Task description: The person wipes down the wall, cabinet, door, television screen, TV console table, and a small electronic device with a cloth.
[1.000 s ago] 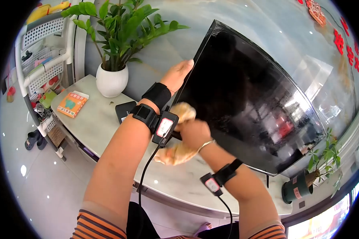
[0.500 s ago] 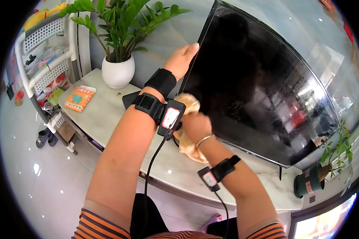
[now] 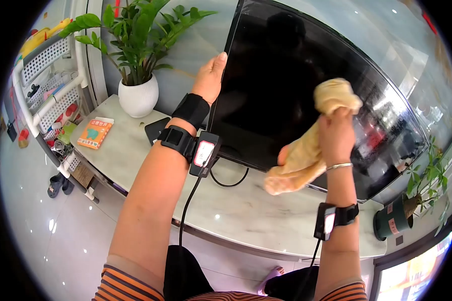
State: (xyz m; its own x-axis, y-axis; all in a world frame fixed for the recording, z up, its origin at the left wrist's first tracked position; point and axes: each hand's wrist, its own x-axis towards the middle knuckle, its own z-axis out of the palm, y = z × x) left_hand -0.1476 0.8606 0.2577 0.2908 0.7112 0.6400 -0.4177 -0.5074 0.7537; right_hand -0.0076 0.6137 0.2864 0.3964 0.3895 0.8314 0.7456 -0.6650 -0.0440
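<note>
A large black television (image 3: 271,95) stands on the marble-topped cabinet, its dark screen facing me. At its left edge, my left hand (image 3: 209,78) grips the frame, thumb near the front and the other fingers mostly hidden. My right hand (image 3: 338,135) is closed around a pale yellow cloth (image 3: 306,150), in front of the screen's right half. One bunched end of the cloth sticks out above the fist against the screen; the rest hangs down to the left, past the lower frame. Both my wrists wear black straps with small boxes and cables.
The cabinet top (image 3: 226,200) carries a white pot (image 3: 138,98) with a leafy plant, an orange box (image 3: 95,133) and a black flat object (image 3: 157,131). A black cable (image 3: 229,186) loops below the television. At right stands a green pot (image 3: 392,220); at left, a white rack (image 3: 50,95).
My right hand has carried the cloth rightward and up, from the screen's lower left corner to its right half. My left hand stays on the left edge; the whole view has shifted slightly.
</note>
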